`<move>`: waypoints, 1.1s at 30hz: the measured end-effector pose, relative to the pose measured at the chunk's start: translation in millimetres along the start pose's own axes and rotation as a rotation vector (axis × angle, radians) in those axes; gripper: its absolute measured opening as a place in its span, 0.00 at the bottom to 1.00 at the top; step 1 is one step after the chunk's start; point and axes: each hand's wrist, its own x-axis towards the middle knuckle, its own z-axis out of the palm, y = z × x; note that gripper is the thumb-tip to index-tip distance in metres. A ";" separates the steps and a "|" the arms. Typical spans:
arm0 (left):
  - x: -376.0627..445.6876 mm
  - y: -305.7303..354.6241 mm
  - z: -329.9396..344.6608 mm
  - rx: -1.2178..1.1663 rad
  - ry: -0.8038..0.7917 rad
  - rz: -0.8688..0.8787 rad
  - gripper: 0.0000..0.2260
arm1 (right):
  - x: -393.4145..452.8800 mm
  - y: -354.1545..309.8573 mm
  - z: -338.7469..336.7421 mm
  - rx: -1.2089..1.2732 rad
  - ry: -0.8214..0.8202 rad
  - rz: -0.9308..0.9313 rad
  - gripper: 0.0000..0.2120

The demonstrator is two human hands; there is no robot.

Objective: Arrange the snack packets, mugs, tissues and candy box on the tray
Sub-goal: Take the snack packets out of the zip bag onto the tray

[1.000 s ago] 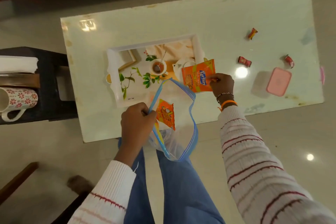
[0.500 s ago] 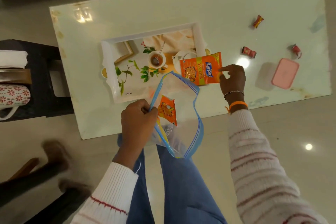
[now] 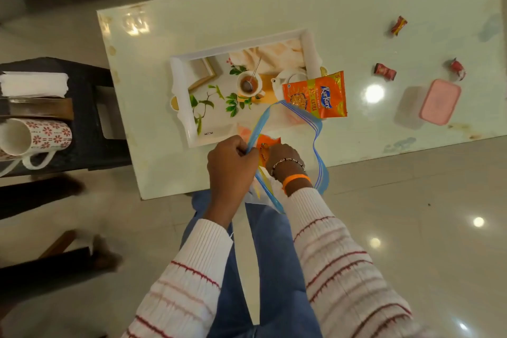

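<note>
Your left hand (image 3: 231, 162) pinches the zip bag (image 3: 290, 145) rim; your right hand (image 3: 282, 158) closes on one snack packet (image 3: 267, 145) inside. A second packet (image 3: 318, 96) overlaps the tray (image 3: 181, 85) edge. Three candies and one candy box (image 3: 440, 101) sit on the desk (image 3: 356, 22).

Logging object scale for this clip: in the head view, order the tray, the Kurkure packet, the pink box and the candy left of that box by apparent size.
Largest to smallest:
1. tray
2. Kurkure packet
3. pink box, close to the packet, so that order is unsure
4. candy
</note>
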 end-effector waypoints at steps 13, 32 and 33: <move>11.8 3.5 0.0 -0.013 -0.007 -0.024 0.17 | -100.6 43.8 -94.4 0.351 0.744 -0.142 0.10; 28.8 16.5 16.8 0.054 -0.008 -0.092 0.14 | 89.9 40.7 -162.9 0.817 0.818 -0.174 0.17; 29.0 17.2 16.8 0.061 -0.002 -0.090 0.16 | 101.5 38.1 -156.6 0.783 0.785 -0.150 0.18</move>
